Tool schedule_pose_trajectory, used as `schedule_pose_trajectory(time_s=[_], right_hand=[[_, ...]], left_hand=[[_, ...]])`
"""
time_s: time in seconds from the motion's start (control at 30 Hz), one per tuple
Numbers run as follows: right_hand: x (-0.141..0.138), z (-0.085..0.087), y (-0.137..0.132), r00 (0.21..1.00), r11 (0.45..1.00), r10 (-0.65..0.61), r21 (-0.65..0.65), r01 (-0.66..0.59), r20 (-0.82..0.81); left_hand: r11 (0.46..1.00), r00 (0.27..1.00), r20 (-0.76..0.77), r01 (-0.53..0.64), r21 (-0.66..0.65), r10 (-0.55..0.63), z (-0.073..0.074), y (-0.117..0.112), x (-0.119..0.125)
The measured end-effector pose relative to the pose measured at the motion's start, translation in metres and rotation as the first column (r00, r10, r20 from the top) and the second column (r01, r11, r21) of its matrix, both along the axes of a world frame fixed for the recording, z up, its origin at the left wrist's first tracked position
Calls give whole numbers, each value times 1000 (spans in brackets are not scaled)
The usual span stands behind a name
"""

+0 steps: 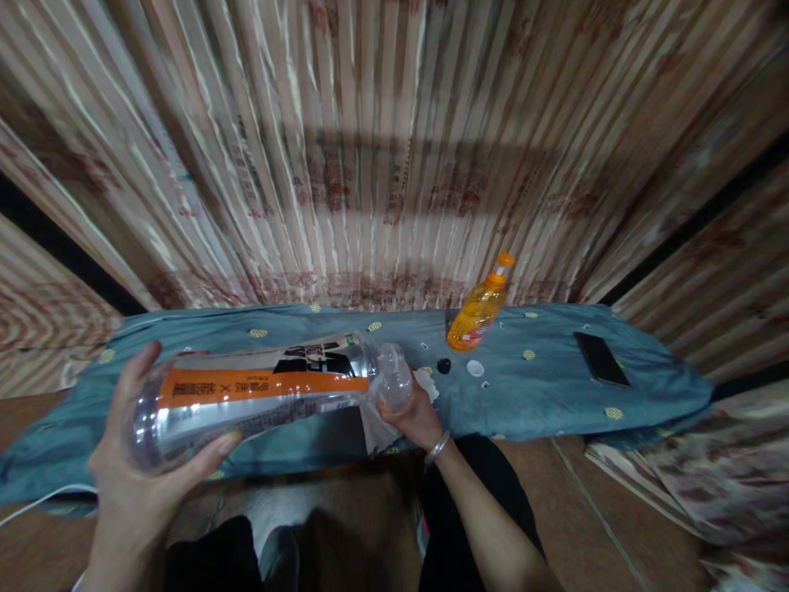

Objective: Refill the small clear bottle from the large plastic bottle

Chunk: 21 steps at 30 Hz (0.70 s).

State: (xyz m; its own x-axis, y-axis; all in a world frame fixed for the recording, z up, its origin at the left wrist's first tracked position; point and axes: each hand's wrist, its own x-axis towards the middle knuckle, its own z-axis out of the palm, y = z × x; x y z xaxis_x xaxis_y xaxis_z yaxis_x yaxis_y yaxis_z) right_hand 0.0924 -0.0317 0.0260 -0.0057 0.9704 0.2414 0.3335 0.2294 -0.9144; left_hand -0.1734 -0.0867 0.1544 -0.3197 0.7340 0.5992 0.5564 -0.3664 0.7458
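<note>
My left hand [141,469] is wrapped round the base of a large clear plastic bottle [246,386], which lies nearly level in the air and has a silver, black and orange label. At the bottle's right end, my right hand [416,415] is closed round a small clear plastic container [394,382]; whether this is a cup or a small bottle I cannot tell. The bottle's neck is hidden where the two meet. A white tissue [376,427] hangs below the right hand's fingers.
A teal patterned cloth [555,403] covers the surface ahead. On it stand or lie an orange liquid bottle [474,316], a black cap [444,365], a white round disc [475,367] and a dark phone [601,359]. A striped curtain [370,164] hangs behind. A white cable [49,497] runs at lower left.
</note>
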Motion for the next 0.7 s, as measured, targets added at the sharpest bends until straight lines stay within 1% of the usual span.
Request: schedule_pose_trajectory(time_s=[0.13, 0.3, 0.47, 0.7], right_hand=[[0, -1, 0, 1000, 1000, -4, 3, 4, 2], [0, -1, 1, 1000, 1000, 4, 20, -4, -18], [0, -1, 1, 1000, 999, -1, 36, 1, -18], [-1, -1, 1, 1000, 1000, 5, 19, -5, -27]], left_hand=[[1000, 999, -32, -4, 22, 5, -2, 2, -4], [1000, 1000, 8, 7, 0, -7, 0, 1, -2], [1000, 1000, -6, 12, 8, -12, 0, 1, -1], [1000, 1000, 7, -4, -5, 4, -1, 1, -3]])
